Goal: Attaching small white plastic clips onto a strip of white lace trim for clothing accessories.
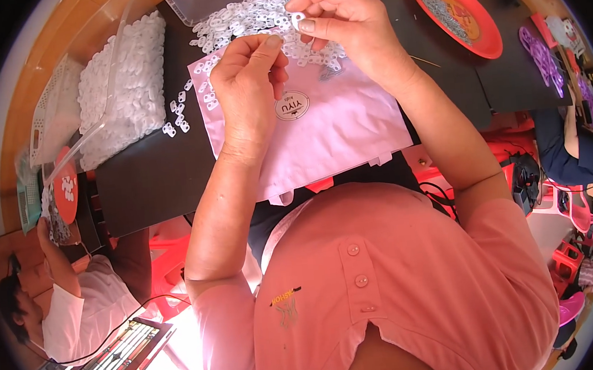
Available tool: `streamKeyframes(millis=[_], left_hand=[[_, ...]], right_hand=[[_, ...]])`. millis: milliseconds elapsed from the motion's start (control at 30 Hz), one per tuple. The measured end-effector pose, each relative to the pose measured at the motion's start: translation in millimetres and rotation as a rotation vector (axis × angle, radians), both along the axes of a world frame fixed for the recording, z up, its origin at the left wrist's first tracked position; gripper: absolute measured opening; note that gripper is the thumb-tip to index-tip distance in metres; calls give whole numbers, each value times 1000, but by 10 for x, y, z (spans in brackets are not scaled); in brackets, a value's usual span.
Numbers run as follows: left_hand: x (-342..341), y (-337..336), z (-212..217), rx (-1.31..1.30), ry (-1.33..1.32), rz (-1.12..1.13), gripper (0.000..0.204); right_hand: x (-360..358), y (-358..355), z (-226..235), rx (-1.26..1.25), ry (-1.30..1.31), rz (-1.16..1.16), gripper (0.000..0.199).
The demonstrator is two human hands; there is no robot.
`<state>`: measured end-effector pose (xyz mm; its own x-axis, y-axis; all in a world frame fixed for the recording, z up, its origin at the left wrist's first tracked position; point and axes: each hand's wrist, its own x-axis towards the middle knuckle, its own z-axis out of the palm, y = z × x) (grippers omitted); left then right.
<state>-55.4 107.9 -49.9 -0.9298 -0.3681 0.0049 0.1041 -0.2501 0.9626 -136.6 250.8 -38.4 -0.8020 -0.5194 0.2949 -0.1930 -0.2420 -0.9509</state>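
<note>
My right hand (358,29) pinches a small white plastic piece with a hole (297,20) between thumb and fingertips. Close beside it, my left hand (247,71) has thumb and forefinger pressed together; whatever sits between them is too small to make out. Both hands are above a pink cloth bag (354,129) laid on the table. Many similar white pieces (237,21) are heaped beyond the hands and spill onto the bag's far part. A few thin metal bits (332,71) lie on the bag near the right hand.
An orange-red plate (491,44) with small metal parts stands at the far right, near purple cords (541,61). On the left, a big bag of white pieces (124,87) stands beside loose ones (180,110) on the dark table (149,188). People sit at left (88,303) and right (569,145).
</note>
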Motion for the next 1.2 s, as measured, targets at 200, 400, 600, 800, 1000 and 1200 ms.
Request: streamKeyframes(millis=[200, 400, 600, 800, 1000, 1200], left_hand=[[10, 10, -18, -44, 15, -11, 14], [13, 18, -21, -76, 22, 5, 14], [8, 16, -32, -92, 36, 15, 14], [11, 32, -31, -89, 43, 4, 13], [16, 14, -22, -75, 43, -31, 13], [17, 15, 4, 45, 82, -103, 8]], right_hand=[[11, 58, 66, 211, 156, -51, 18], [8, 54, 50, 210, 153, -24, 22], [10, 55, 37, 200, 153, -16, 23], [-8, 11, -53, 142, 164, 1, 20], [21, 9, -44, 105, 118, 30, 21], [20, 35, 45, 74, -44, 47, 14]])
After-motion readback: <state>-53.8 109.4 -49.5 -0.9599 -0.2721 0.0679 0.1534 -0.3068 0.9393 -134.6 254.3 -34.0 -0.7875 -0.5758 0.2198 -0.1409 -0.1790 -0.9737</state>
